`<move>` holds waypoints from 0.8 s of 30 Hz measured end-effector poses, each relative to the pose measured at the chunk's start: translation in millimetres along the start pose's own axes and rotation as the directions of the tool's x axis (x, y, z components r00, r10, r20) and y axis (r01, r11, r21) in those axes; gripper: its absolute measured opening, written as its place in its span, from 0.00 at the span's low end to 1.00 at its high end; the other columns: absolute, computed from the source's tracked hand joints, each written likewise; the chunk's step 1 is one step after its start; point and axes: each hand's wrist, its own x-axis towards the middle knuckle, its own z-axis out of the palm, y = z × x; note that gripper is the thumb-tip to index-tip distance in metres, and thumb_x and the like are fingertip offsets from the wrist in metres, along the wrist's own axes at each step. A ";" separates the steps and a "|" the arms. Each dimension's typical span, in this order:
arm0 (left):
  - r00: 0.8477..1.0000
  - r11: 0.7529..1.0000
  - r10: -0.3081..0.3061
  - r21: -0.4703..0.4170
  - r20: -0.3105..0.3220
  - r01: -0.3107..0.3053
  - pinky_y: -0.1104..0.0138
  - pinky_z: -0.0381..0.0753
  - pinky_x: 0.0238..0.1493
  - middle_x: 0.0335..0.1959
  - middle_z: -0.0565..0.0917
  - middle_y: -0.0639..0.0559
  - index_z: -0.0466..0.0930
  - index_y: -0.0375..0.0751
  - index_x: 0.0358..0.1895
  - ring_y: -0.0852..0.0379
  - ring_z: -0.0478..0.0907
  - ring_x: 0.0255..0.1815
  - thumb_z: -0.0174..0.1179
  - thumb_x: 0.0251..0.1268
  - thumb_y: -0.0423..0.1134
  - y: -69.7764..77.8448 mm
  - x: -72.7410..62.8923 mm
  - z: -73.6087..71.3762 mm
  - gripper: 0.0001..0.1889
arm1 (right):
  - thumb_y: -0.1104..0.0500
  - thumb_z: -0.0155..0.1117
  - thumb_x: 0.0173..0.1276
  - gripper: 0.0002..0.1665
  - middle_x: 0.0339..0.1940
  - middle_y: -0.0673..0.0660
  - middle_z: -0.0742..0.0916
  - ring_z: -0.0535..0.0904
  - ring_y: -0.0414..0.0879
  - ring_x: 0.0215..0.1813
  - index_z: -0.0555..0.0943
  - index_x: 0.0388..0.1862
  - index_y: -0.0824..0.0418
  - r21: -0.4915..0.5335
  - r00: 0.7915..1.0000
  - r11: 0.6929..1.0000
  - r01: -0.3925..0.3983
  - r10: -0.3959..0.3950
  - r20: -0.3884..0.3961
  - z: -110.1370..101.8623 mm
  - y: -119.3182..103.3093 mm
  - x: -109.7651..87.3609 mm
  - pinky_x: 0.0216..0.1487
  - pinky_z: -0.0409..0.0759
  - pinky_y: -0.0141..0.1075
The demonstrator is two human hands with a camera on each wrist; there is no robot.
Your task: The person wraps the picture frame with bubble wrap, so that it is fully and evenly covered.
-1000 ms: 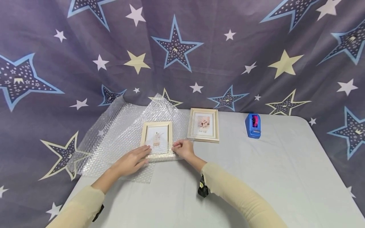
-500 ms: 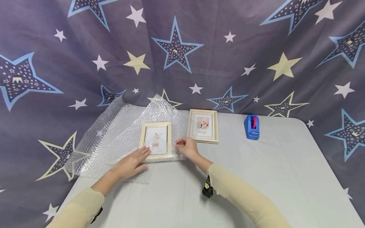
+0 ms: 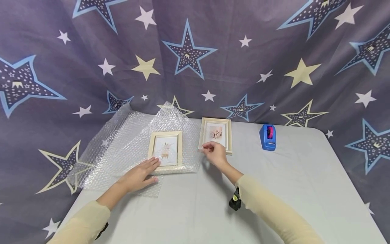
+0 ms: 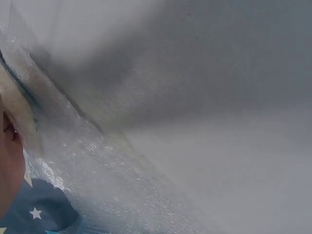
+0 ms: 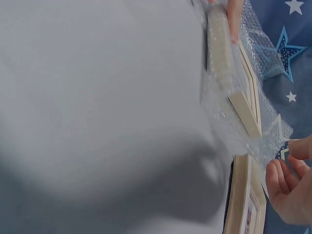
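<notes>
Item 1. Picture frame (image 3: 166, 148), pale, face up, left of centre on a pale table (image 3: 304, 176), lying on a sheet of bubble wrap (image 3: 122, 144).

Item 2. The bubble wrap: a near flap folded over the frame's near rail; the rest spread left, right and far of it, running past the table's left edge and up against the star-printed curtain (image 3: 228, 37).

Item 3. Left hand (image 3: 138, 176): flat, fingers extended, pressing on the frame's near left corner and the flap; grasping nothing.

Item 4. Right hand (image 3: 217, 153): fingers curled, tips together at the wrap's right edge, which they appear to pinch.

Item 5. Second picture frame (image 3: 215, 130), far and right of the first, face up, unwrapped, partly behind the right hand. Contact with the wrap: not clear.

Item 6. Blue tape dispenser (image 3: 268, 138), far right, well apart from both hands.

Condition of work: judged early. Done: frame placed, near fold laid. Outstanding: left, right and far folds; the frame's picture lies uncovered, and no tape shows on the wrap. Whether the second frame belongs to this parcel cannot be told.
</notes>
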 end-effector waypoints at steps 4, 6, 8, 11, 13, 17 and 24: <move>1.000 1.000 0.004 0.010 0.004 -0.004 0.46 0.62 0.74 0.72 0.66 0.37 0.63 0.35 0.70 0.38 0.61 0.74 0.58 0.65 0.53 0.5 1.2 -2.7 0.35 | 0.67 0.68 0.57 0.08 0.32 0.63 0.89 0.86 0.53 0.35 0.86 0.37 0.68 0.004 1.000 1.000 -0.018 0.018 -0.005 -4.4 1.6 5.7 0.38 0.86 0.34; 1.000 1.000 0.000 0.008 0.013 0.000 0.46 0.61 0.74 0.72 0.65 0.37 0.63 0.35 0.70 0.38 0.61 0.74 0.58 0.66 0.52 1.3 1.4 -4.5 0.35 | 0.67 0.67 0.57 0.08 0.32 0.63 0.89 0.86 0.53 0.35 0.86 0.37 0.68 0.000 1.000 1.000 -0.009 0.009 -0.005 -6.5 1.4 7.6 0.39 0.86 0.36; 1.000 1.000 0.001 0.007 0.009 -0.001 0.45 0.62 0.74 0.71 0.66 0.36 0.64 0.34 0.70 0.37 0.62 0.73 0.59 0.65 0.52 1.8 0.9 -4.9 0.35 | 0.67 0.67 0.58 0.08 0.33 0.63 0.90 0.86 0.54 0.36 0.86 0.37 0.68 -0.006 1.000 1.000 0.008 -0.008 -0.003 -8.2 0.8 8.7 0.40 0.86 0.37; 1.000 1.000 -0.006 -0.002 0.014 0.007 0.45 0.62 0.74 0.72 0.66 0.36 0.64 0.34 0.70 0.37 0.62 0.73 0.60 0.64 0.52 2.5 -0.4 -4.7 0.36 | 0.66 0.68 0.58 0.08 0.33 0.62 0.90 0.86 0.53 0.35 0.86 0.37 0.66 -0.028 1.000 0.999 0.021 -0.020 0.004 -8.9 0.6 9.5 0.39 0.86 0.35; 1.000 1.000 -0.011 -0.005 0.022 0.011 0.45 0.62 0.74 0.72 0.66 0.36 0.64 0.35 0.70 0.37 0.61 0.74 0.59 0.64 0.53 2.4 -1.1 -3.8 0.37 | 0.66 0.68 0.58 0.08 0.33 0.62 0.90 0.86 0.53 0.35 0.86 0.37 0.66 -0.039 1.000 0.999 0.029 -0.029 0.008 -8.5 0.7 10.2 0.39 0.86 0.36; 0.999 1.000 -0.010 -0.006 0.030 0.010 0.46 0.61 0.74 0.72 0.66 0.37 0.64 0.35 0.70 0.38 0.61 0.74 0.59 0.64 0.55 2.3 -0.8 -2.8 0.37 | 0.66 0.68 0.58 0.08 0.33 0.63 0.90 0.86 0.54 0.36 0.86 0.37 0.66 -0.042 0.999 0.998 0.036 -0.036 0.018 -7.6 0.7 13.3 0.40 0.86 0.37; 1.000 1.000 -0.018 0.010 0.007 0.018 0.46 0.65 0.72 0.69 0.70 0.36 0.68 0.34 0.67 0.38 0.65 0.72 0.60 0.63 0.55 7.7 3.6 -6.8 0.36 | 0.65 0.68 0.58 0.09 0.34 0.63 0.90 0.87 0.55 0.38 0.85 0.38 0.67 -0.093 0.997 0.993 0.071 -0.068 0.033 -10.7 -3.5 26.4 0.42 0.86 0.39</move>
